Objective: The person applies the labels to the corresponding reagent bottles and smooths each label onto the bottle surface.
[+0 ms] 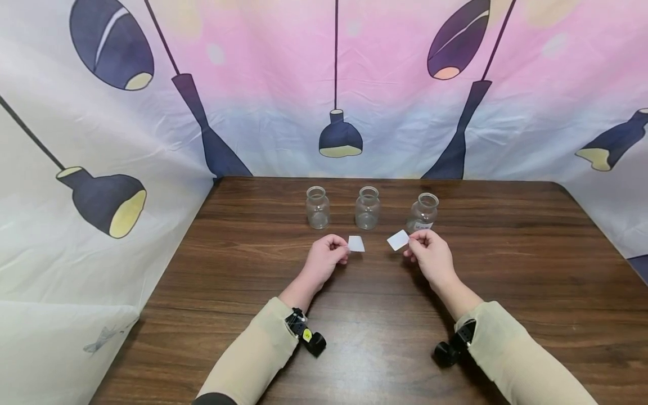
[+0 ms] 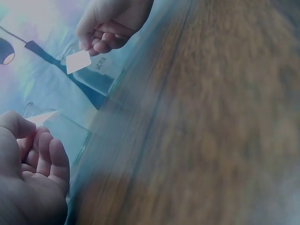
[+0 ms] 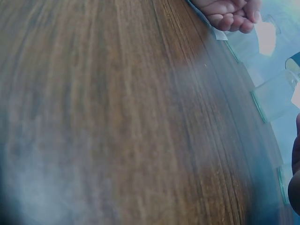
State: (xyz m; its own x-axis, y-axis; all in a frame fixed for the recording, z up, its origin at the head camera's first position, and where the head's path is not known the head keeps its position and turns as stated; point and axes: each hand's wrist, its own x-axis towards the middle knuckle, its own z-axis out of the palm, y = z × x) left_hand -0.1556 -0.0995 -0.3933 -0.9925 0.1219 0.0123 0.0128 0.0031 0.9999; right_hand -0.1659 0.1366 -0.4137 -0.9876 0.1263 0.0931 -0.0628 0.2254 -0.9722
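Observation:
Between thumb and fingers my left hand (image 1: 325, 256) pinches a small blank white label (image 1: 356, 243) by its edge. My right hand (image 1: 434, 256) pinches another white label (image 1: 397, 240) by one corner, tilted. Both labels are held a short way apart in front of three clear glass jars without lids. The left jar (image 1: 318, 208) and the middle jar (image 1: 367, 208) stand upright and look plain. Low on the right jar (image 1: 424, 209) is a white label with dark print, partly behind my right hand. In the left wrist view, that print (image 2: 100, 63) shows beside my right fingers.
The jars stand in a row towards the back of a dark wood table (image 1: 243, 225). Behind it hangs a cloth backdrop (image 1: 283, 124) printed with lamps. Small black cameras (image 1: 316, 344) are strapped over both light sleeves.

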